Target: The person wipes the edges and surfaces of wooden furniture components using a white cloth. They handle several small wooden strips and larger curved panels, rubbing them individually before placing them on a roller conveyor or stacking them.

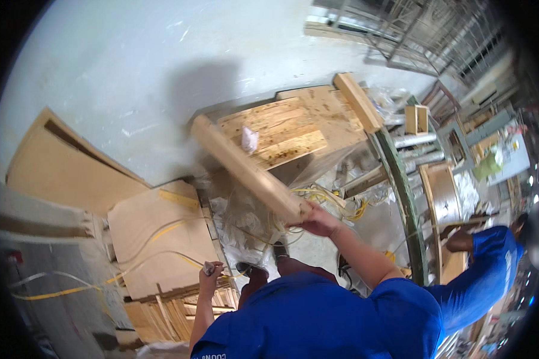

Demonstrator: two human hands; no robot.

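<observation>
Right hand (321, 221), one wooden beam (248, 172) (left hand (210, 277), one small object (208, 268)).

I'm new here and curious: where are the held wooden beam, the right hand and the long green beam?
Held wooden beam (249, 170): head view, around mid-length.
Right hand (321, 221): head view, middle of the hand.
Long green beam (406, 209): head view, around mid-length.

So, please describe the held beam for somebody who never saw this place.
Start at the pale wall, then find the spotted boards below it. Left of them, a long wooden beam slants down to the right hand. Unlike those boards, it is thick, unspotted and held.
</observation>
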